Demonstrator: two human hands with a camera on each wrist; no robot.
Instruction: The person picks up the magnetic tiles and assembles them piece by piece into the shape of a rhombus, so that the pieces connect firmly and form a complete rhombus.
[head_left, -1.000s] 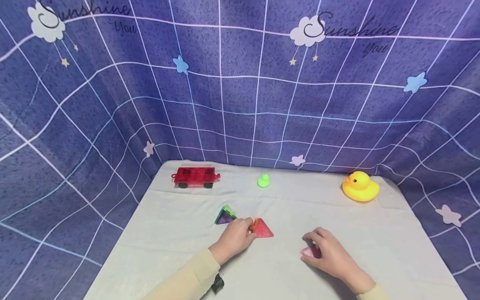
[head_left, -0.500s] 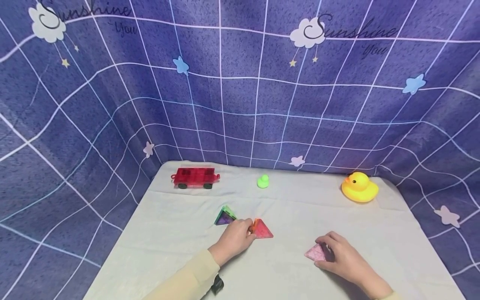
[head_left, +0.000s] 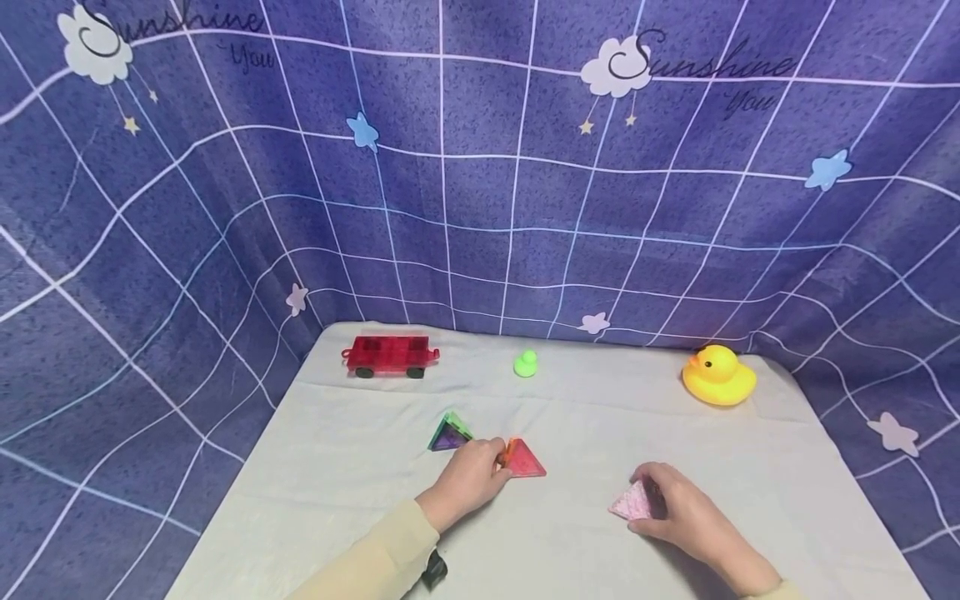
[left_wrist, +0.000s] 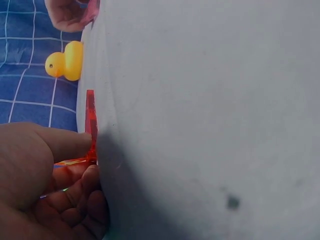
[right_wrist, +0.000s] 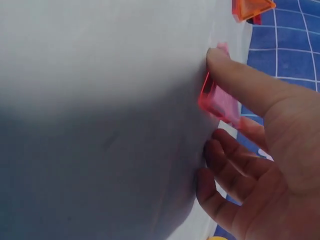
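Cloth (head_left: 573,425) leaves room between left hand (head_left: 469,473) pinching red triangle (head_left: 527,462) and right hand (head_left: 681,510) pinching pink triangle (head_left: 631,503), apparently by its edges.

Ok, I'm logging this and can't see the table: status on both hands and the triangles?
Left hand holds red triangle; right hand pinches pink triangle. Those two apart. Yellow duck farther back, not between them.

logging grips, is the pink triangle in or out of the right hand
In: right wrist view shows the right hand pinching the pink triangle between thumb and finger.
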